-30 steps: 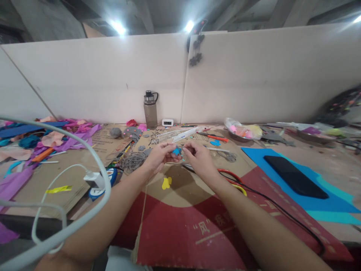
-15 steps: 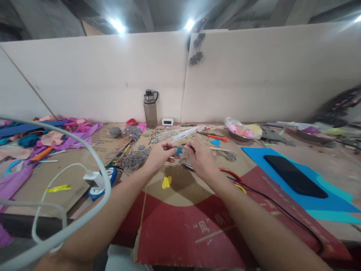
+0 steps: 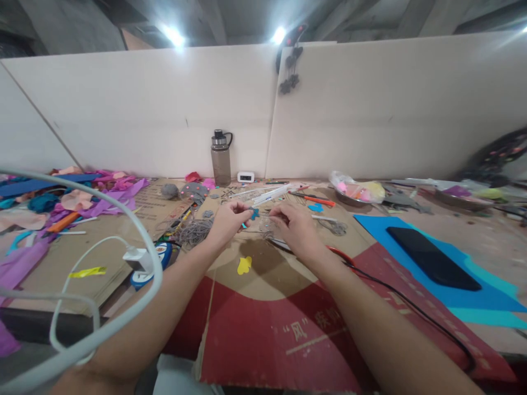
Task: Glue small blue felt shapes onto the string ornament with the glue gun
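Note:
My left hand (image 3: 230, 220) is closed, its thumb and fingertips pinching a small blue felt cutout (image 3: 254, 213) with lobed edges. Just to the right, my right hand (image 3: 291, 224) is closed in a pinch too, its fingertips a short gap from the cutout. What those fingers hold is too small to make out. On the cardboard below the hands lies a yellow felt cutout (image 3: 244, 265). A tangle of grey cord (image 3: 193, 232) sits left of my left hand, and red-handled scissors (image 3: 341, 255) lie partly under my right wrist.
A water bottle (image 3: 221, 159) and a small white clock (image 3: 246, 177) stand by the wall. On the right, a black phone (image 3: 432, 258) rests on blue sheets (image 3: 486, 293). Felt scraps (image 3: 78, 200) heap at the left. A white cable (image 3: 154, 263) loops across the left foreground.
My hands have drawn slightly apart. The blue felt cutout has shifted a little left and up with my left hand, and my right hand has turned a little.

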Action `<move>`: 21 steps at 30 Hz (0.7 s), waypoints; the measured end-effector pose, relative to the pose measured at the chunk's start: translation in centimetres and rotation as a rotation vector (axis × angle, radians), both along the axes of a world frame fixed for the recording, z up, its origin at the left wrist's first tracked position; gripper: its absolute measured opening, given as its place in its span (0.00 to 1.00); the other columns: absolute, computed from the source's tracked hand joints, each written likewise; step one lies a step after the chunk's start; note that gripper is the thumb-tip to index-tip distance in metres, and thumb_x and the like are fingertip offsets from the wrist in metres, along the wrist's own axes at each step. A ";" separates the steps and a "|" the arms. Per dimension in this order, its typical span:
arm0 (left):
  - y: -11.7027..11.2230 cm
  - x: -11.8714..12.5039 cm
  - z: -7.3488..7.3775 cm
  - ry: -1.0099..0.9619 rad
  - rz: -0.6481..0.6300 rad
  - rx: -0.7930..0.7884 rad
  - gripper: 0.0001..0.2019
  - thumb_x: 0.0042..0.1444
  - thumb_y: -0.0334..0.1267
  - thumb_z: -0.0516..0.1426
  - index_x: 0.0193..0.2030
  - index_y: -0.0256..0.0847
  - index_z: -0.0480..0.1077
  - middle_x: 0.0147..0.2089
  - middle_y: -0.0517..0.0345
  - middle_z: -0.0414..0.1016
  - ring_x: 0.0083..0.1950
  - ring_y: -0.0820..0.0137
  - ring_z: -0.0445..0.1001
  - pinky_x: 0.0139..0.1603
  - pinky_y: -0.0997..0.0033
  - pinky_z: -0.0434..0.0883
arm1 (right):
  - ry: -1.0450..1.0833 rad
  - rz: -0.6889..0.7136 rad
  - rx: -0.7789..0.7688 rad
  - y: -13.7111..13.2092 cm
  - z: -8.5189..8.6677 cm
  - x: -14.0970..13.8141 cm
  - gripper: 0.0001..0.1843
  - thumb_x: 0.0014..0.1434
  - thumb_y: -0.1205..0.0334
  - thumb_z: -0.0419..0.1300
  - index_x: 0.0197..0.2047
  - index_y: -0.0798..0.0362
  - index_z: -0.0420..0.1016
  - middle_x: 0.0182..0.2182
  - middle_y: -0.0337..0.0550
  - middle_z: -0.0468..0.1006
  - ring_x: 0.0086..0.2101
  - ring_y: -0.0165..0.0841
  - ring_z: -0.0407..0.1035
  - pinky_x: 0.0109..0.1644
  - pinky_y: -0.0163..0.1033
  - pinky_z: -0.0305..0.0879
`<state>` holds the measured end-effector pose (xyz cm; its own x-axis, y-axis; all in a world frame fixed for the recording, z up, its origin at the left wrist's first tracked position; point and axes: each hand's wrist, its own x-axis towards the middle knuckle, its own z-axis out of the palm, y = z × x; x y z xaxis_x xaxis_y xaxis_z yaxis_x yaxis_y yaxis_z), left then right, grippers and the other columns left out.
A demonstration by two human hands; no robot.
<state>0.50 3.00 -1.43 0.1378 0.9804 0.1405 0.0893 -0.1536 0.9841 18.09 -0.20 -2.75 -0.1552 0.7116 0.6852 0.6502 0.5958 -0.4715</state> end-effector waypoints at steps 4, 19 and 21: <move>-0.2 0.2 -0.2 0.004 -0.013 0.017 0.10 0.44 0.39 0.63 0.27 0.38 0.65 0.17 0.65 0.66 0.15 0.80 0.61 0.16 0.79 0.55 | -0.022 -0.039 0.031 -0.4 0.5 -0.1 0.07 0.60 0.64 0.53 0.30 0.51 0.68 0.29 0.42 0.71 0.34 0.35 0.65 0.39 0.40 0.59; -0.8 1.2 -0.6 -0.013 -0.113 -0.011 0.11 0.45 0.32 0.62 0.29 0.39 0.61 0.17 0.63 0.69 0.18 0.73 0.70 0.18 0.76 0.67 | -0.138 -0.149 -0.074 -0.2 0.5 -0.7 0.19 0.65 0.54 0.46 0.23 0.50 0.61 0.22 0.41 0.67 0.26 0.34 0.60 0.32 0.40 0.53; -0.8 1.1 -0.6 -0.021 -0.102 -0.012 0.11 0.45 0.32 0.62 0.29 0.39 0.61 0.17 0.63 0.69 0.18 0.73 0.70 0.18 0.76 0.67 | -0.094 -0.129 -0.090 -0.2 0.4 -0.5 0.14 0.62 0.52 0.50 0.28 0.50 0.65 0.25 0.41 0.69 0.27 0.34 0.61 0.32 0.39 0.54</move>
